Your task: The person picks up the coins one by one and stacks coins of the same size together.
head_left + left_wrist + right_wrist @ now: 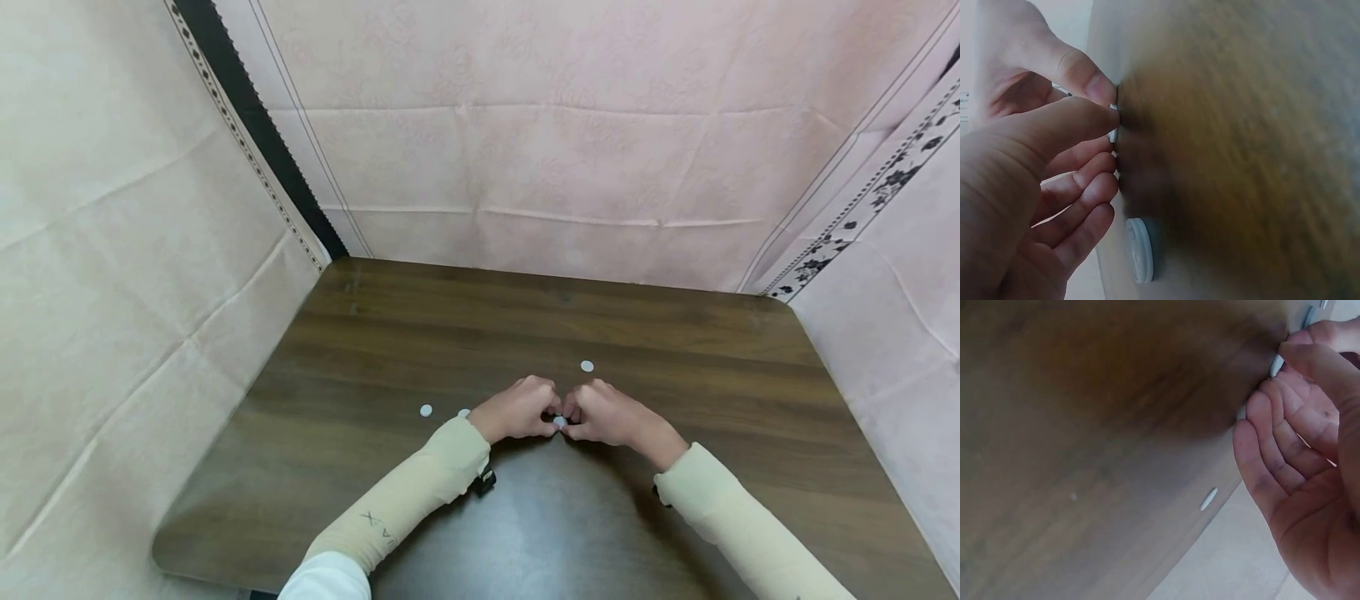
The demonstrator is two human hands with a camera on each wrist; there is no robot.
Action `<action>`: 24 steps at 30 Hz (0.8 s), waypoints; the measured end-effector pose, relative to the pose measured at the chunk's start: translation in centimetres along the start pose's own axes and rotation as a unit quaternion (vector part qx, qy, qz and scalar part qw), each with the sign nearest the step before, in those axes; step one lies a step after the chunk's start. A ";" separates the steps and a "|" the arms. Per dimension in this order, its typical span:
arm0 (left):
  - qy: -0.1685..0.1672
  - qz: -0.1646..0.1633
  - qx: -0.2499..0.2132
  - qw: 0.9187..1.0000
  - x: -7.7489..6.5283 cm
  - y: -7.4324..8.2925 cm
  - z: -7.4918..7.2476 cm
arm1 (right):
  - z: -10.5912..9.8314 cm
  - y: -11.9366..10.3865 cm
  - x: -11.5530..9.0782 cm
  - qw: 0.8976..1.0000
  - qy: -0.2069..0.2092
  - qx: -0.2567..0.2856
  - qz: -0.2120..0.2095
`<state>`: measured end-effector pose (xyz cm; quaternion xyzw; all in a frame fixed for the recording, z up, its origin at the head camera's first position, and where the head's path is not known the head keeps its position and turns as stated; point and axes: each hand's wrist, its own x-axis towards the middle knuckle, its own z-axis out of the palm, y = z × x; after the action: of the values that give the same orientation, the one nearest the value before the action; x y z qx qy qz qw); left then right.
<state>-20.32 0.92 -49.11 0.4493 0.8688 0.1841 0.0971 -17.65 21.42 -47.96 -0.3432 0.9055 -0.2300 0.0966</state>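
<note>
A small white disc (559, 422) lies at the table's middle between my two hands. My left hand (525, 408) pinches it from the left, thumb near the tabletop and fingers curled. From the right, my right hand (611, 417) holds the opposite edge in the same way. In the left wrist view the fingertips of both hands meet around the disc (1113, 128), hiding most of it. The right wrist view shows the edge of the disc (1277, 365) beside my thumb tip.
Another white disc (587, 366) lies beyond my hands. To the left are a white disc (426, 410) and one partly hidden by my left wrist (463, 412). The brown wooden table (360, 350) ends at pale cloth hangings (525, 167) at the back and sides.
</note>
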 end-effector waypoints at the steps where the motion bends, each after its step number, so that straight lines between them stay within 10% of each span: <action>1: -0.001 0.001 0.001 1.000 0.0 0.0 0.0 | -0.2 0.1 0.0 1.000 -0.005 0.003 -0.001; 24: -0.020 -0.021 -0.005 1.000 -0.4 0.5 -0.2 | -6.3 4.4 2.2 0.992 0.000 -0.072 0.102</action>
<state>-19.81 0.82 -48.70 0.4339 0.8752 0.1771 0.1202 -23.94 25.09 -44.63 -0.2552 0.9499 -0.1533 0.0948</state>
